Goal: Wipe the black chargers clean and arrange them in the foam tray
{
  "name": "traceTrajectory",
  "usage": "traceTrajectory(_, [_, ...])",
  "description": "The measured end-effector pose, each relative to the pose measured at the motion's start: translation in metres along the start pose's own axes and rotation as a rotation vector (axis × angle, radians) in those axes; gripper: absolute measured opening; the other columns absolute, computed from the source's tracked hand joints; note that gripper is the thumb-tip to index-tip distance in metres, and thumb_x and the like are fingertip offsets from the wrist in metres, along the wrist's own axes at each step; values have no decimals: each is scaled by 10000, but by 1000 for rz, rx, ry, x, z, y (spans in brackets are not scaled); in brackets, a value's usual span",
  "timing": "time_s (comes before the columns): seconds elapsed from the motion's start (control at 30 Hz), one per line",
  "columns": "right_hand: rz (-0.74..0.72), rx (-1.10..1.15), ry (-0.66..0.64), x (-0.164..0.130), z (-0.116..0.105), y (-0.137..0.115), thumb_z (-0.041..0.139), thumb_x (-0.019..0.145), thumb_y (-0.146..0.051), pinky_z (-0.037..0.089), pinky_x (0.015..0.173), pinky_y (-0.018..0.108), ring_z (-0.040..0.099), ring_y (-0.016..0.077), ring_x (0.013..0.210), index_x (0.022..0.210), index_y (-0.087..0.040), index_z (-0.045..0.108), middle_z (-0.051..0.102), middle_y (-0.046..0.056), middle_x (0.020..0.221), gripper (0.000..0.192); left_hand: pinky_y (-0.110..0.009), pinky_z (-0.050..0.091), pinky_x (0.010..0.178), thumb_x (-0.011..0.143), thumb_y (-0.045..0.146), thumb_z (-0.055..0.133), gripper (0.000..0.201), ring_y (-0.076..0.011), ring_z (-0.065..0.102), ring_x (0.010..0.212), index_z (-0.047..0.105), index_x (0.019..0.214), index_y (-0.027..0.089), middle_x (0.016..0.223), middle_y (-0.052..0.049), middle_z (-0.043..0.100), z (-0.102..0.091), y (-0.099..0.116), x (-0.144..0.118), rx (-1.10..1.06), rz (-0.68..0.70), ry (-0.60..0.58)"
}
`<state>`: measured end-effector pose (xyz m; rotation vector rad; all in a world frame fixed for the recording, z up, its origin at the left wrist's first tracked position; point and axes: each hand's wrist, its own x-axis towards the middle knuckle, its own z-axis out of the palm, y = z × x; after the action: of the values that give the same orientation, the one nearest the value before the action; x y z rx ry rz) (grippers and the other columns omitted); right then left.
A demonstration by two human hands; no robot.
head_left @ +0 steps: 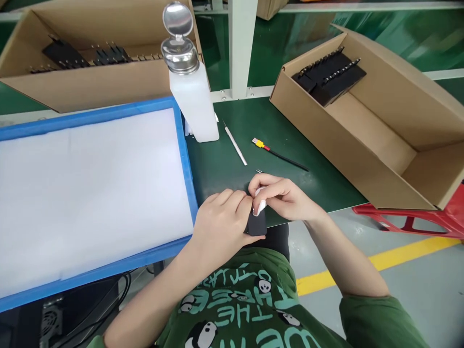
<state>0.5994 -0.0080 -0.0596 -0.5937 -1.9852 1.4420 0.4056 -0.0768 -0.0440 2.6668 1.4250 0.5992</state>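
My left hand (221, 220) grips a small flat black part (256, 224) at the near edge of the green table. Thin metal pins show just above my fingers. My right hand (281, 195) pinches a small white wipe (260, 205) and presses it against the top of the black part. Both hands meet over my lap, just off the table edge.
A blue tray with a white liner (90, 193) lies at left. A white dispenser bottle with a metal pump top (190, 82) stands behind it. A white stick (235, 145) and a yellow-tipped black tool (279, 155) lie on the mat. Two cardboard boxes (391, 130) (87, 48) hold black parts.
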Motion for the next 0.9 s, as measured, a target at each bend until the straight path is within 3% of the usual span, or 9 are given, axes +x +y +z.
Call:
traceTrajectory(0.2, [-37, -66, -8, 4, -14, -1, 458, 956, -39, 466, 685, 251, 583, 92, 800, 816, -223, 762, 559, 21, 911, 382, -375, 486, 598, 655, 515, 891, 526, -231, 649, 721, 658, 902, 113, 826, -54, 709, -1, 0, 3, -1, 11, 4])
traceTrajectory(0.63, [2, -83, -62, 9, -17, 0, 450, 916, -7, 474, 665, 246, 571, 90, 783, 748, -201, 745, 553, 20, 888, 392, -373, 479, 620, 715, 456, 860, 427, -235, 665, 745, 658, 912, 134, 852, -61, 728, -1, 0, 2, 3, 2, -6])
traceTrajectory(0.77, [8, -138, 116, -5, -24, -3, 484, 935, -43, 492, 690, 281, 586, 107, 775, 900, -248, 792, 583, 19, 886, 371, -373, 498, 644, 733, 453, 848, 458, -244, 673, 772, 667, 984, 116, 888, -82, 743, -2, 2, 2, 12, 4, 0])
traceTrajectory(0.9, [39, -111, 547, -32, 2, -12, 529, 937, -39, 489, 692, 293, 583, 120, 795, 1061, -320, 780, 596, 20, 936, 396, -375, 496, 636, 762, 478, 818, 448, -248, 675, 771, 672, 973, 111, 895, -89, 745, -3, 2, 2, 25, 10, 8])
